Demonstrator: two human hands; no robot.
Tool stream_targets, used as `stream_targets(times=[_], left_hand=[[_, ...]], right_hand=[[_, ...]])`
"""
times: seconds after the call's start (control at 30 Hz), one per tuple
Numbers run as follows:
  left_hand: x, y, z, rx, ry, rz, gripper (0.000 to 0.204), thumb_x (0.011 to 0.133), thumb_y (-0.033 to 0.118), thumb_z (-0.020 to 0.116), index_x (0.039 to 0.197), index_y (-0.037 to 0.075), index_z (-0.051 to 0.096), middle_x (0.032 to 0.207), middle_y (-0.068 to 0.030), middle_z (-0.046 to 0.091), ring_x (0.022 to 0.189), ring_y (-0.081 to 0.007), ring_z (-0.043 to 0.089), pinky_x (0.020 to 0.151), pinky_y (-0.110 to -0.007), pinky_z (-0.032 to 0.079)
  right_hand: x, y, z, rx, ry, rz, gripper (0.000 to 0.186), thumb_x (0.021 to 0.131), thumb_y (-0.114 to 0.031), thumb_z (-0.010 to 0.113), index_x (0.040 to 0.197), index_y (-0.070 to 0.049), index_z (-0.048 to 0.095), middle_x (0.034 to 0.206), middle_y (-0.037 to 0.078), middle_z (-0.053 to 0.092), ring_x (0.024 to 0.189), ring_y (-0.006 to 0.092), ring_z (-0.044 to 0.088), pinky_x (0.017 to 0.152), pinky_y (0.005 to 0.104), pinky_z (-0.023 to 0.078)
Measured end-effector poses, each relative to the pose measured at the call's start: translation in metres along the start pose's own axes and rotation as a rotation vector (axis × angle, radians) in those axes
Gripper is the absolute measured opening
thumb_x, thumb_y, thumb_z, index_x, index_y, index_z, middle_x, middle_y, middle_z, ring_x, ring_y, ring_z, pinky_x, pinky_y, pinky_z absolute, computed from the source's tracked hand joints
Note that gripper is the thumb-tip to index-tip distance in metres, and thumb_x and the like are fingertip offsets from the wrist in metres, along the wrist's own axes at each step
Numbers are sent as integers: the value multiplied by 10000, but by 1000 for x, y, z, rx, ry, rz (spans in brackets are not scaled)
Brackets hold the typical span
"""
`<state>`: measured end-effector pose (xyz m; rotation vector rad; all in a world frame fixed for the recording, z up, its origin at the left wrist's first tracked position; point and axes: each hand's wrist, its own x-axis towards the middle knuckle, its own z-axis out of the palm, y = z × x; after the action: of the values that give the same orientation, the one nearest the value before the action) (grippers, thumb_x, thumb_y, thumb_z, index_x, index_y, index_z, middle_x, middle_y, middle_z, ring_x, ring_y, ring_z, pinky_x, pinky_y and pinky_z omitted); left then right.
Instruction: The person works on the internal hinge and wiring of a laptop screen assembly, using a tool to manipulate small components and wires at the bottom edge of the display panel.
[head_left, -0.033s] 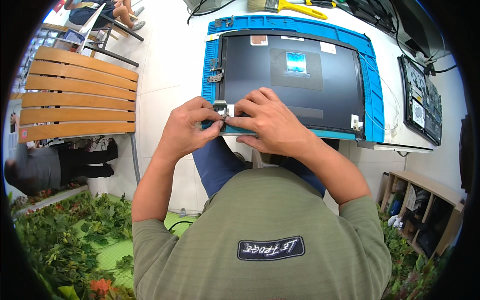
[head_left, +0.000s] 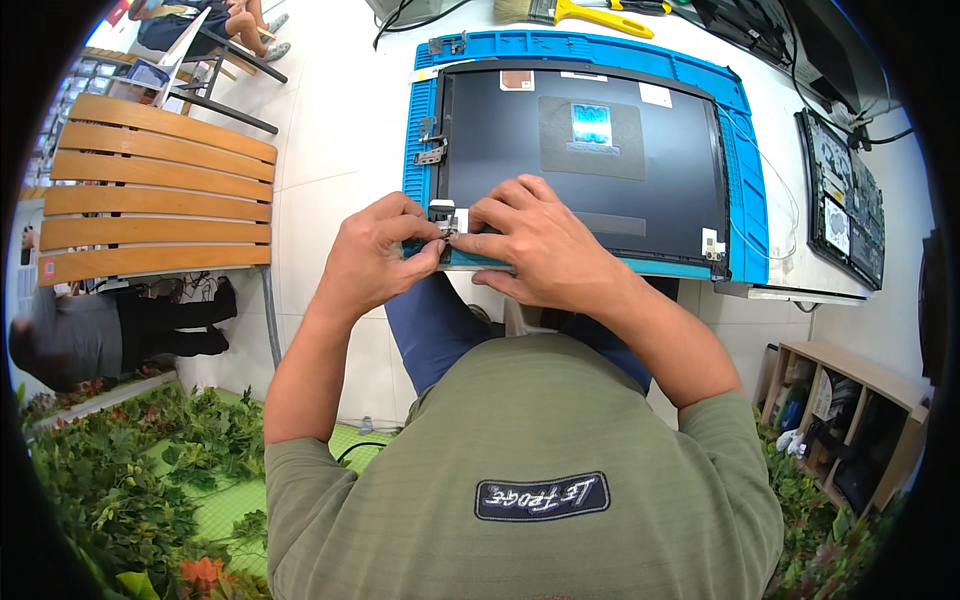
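Note:
A dark laptop screen lid (head_left: 650, 170) lies on a blue silicone mat (head_left: 745, 190). At its near left corner, my left hand (head_left: 380, 250) has thumb and forefinger closed on a small metal hinge (head_left: 448, 220). My right hand (head_left: 540, 245) is bent over the lid's near edge, its forefinger on the same hinge and its thumb below along the edge. The exact grip at the fingertips is partly hidden. Other loose hinge pieces (head_left: 430, 150) rest on the mat's left strip.
An opened laptop base (head_left: 840, 200) sits at the right with cables. A yellow-handled brush (head_left: 600, 20) lies behind the mat. A slatted wooden bench (head_left: 160, 200) stands left, people (head_left: 70, 340) beyond it. A wooden shelf (head_left: 870, 380) is at lower right, artificial greenery (head_left: 120, 480) at lower left.

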<state>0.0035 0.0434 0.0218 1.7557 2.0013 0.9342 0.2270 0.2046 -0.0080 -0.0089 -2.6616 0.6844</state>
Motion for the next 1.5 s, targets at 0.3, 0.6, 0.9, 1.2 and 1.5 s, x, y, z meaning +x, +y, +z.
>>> stream_targets(times=[0.3,0.6,0.9,1.2,1.5], left_hand=[[5,2,-5,20,-79,-12,132,860,100,894,975,38,876,975,-71,783,827,-250,768,767,-380,630],[7,5,-9,27,-122,7,135,864,107,901,990,61,891,973,-69,775,821,-257,761,759,-386,627],[4,12,-23,210,-227,280,150,898,75,856,1035,45,906,1030,-115,774,918,-298,762,809,-424,644],[1,27,-26,338,-322,291,119,916,89,824,1020,54,871,1078,-80,722,985,-295,721,851,-432,627],[-19,58,-2,591,-289,187,138,940,104,780,1045,15,765,995,-112,670,948,-317,718,815,-466,602]], right_hand=[[-3,5,2,83,53,33,475,877,-299,991,1304,-127,873,1273,44,770,1284,286,663,1222,476,454],[0,0,4,-93,31,-61,464,867,-339,991,1269,-139,875,1186,39,721,1204,275,642,1099,455,475],[4,4,4,-125,-23,-75,451,877,-373,979,1258,-151,885,1195,48,706,1201,277,632,1091,457,474],[3,4,3,-52,-2,-45,451,857,-329,990,1259,-153,887,1182,54,710,1207,286,635,1101,455,477],[4,2,0,3,-16,3,498,828,-266,1005,1299,-187,864,1213,62,727,1219,301,646,1143,481,488]])
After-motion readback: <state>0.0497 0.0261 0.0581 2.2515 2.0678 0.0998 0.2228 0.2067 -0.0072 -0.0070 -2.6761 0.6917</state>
